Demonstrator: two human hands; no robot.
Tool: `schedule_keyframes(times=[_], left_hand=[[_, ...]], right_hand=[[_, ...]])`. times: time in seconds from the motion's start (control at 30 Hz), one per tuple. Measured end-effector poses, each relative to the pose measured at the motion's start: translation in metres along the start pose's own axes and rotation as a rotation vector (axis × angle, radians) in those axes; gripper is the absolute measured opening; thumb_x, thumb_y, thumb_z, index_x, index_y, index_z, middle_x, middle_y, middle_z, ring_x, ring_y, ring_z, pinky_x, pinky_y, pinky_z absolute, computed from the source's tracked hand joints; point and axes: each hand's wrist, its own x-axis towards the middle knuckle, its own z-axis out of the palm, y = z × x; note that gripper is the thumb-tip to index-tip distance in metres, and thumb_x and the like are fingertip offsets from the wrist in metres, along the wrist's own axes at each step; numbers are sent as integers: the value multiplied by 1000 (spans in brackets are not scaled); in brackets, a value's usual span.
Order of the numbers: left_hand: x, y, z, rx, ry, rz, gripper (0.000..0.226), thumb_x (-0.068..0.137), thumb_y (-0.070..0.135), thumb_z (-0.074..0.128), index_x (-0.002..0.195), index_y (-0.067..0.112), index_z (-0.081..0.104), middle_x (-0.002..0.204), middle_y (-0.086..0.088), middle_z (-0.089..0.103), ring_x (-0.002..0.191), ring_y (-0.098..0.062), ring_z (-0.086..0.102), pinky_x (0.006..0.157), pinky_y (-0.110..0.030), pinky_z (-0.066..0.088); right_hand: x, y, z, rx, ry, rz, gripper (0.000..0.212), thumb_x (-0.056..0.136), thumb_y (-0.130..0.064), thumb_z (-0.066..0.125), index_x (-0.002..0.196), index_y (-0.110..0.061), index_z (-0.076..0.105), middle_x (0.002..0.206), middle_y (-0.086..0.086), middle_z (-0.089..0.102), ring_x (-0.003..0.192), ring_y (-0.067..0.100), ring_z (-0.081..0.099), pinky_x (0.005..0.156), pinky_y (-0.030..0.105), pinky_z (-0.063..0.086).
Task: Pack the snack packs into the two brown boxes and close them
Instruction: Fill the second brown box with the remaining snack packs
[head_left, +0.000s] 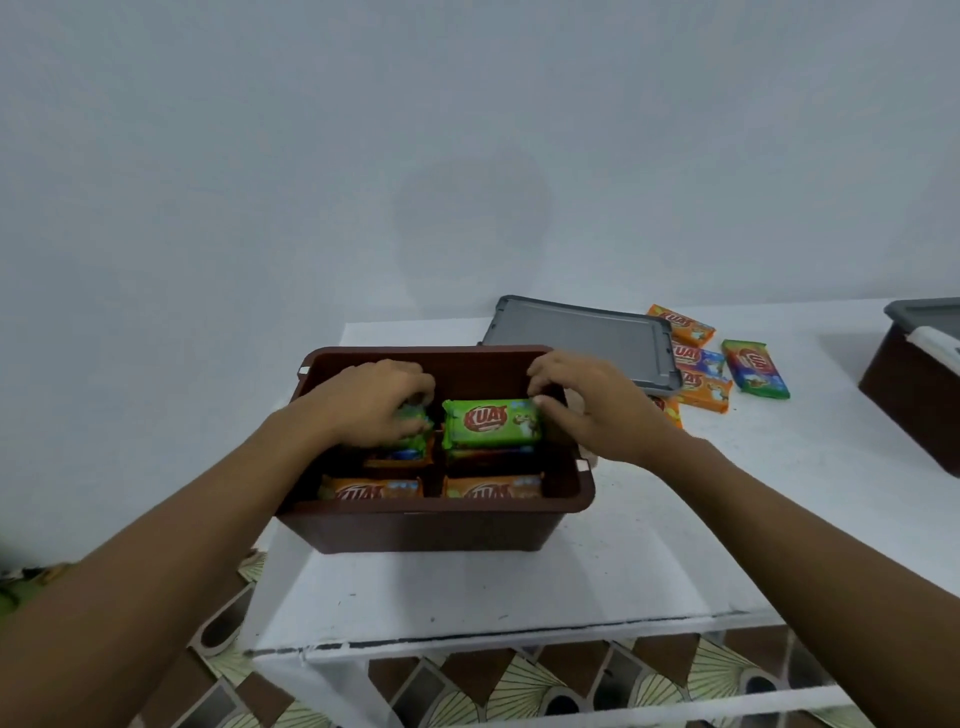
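A brown box (436, 525) stands open on the white surface (519, 587), near its left end. Inside lie snack packs in two columns: two orange packs (371, 488) (491, 488) along the near wall, more packs stacked behind them, and a green pack (491, 422) on top of the right stack. The left hand (374, 405) reaches into the left column, its grip closed over a greenish pack (415, 418) that the fingers mostly hide. The right hand (582, 402) touches the right end of the green pack with thumb and fingertips; whether that grip really pinches it I cannot tell.

Just behind the box, to its right, a grey lid (582, 338) lies flat on the surface. Beside the lid's right edge loose packs lie scattered: several orange ones (680, 323), one partly under the lid's corner, and a green and blue pack (756, 368) slightly apart. At the far right edge a second brown box (909, 400) stands with a grey lid (924, 314) on it, only partly in view.

The green pack reads "KUAT" in red lettering; the orange packs carry the same word, partly cut off. Below the surface shows a patterned tiled floor (519, 680).
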Motion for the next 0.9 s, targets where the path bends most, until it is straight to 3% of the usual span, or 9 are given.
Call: schedule_keyframes(times=[0.07,0.2,0.27,0.37,0.47,0.57,0.73,0.8,0.9], left_hand=[[11,21,-7,-45,82,47,22,87,38,63,104,26,57,101,9,55,89,-13,54,75,-41,50],[43,83,-18,-74,245,116,16,91,35,56,103,25,57,102,8,56,91,-13,53,74,-35,48],[61,114,-21,18,317,182,15,90,33,53,99,22,57,99,4,56,92,-16,52,72,-34,45],[89,168,-19,207,387,287,20,87,27,52,99,15,60,98,-5,60,93,-25,55,76,-37,42],[120,227,-4,201,207,205,28,93,27,49,116,14,58,114,-7,59,104,-25,54,86,-39,44],[146,269,29,126,-10,12,42,96,30,47,135,13,47,138,-12,49,123,-30,46,99,-46,43],[162,290,96,-49,-40,-197,67,99,48,39,153,19,13,162,-10,8,148,-35,7,119,-52,15],[158,294,110,-63,105,-189,70,96,54,37,152,20,15,157,-8,18,145,-34,16,117,-48,23],[147,295,121,-143,321,-115,53,93,54,40,136,23,40,134,1,36,126,-21,33,101,-33,38]], right_hand=[[-22,16,-7,-4,30,15,17,96,-25,55,108,-20,66,125,-6,61,114,7,53,95,22,43],[-69,61,-22,-99,162,149,14,94,-23,57,106,-19,64,103,-3,64,93,13,56,81,30,50],[-89,94,-30,-186,210,304,15,93,-22,60,108,-19,63,107,1,65,99,19,58,83,33,50],[-111,146,-42,-343,-65,611,44,94,-29,57,136,-23,45,144,4,48,131,27,43,103,44,43],[-118,176,-48,-322,-306,678,68,97,-27,49,153,-27,11,163,-1,11,149,25,9,115,54,22],[-123,185,-43,-325,-353,607,67,100,-30,37,155,-29,-2,164,-5,-2,150,20,-2,118,51,13],[-145,189,-47,-419,-217,569,56,97,-48,39,149,-30,25,155,1,24,143,25,19,117,48,16],[-167,194,-48,-375,-97,561,48,95,-52,44,138,-30,41,143,1,35,133,21,28,113,41,24],[-196,203,-47,-221,77,584,43,89,-51,57,123,-26,52,143,3,39,131,19,32,109,36,32]])
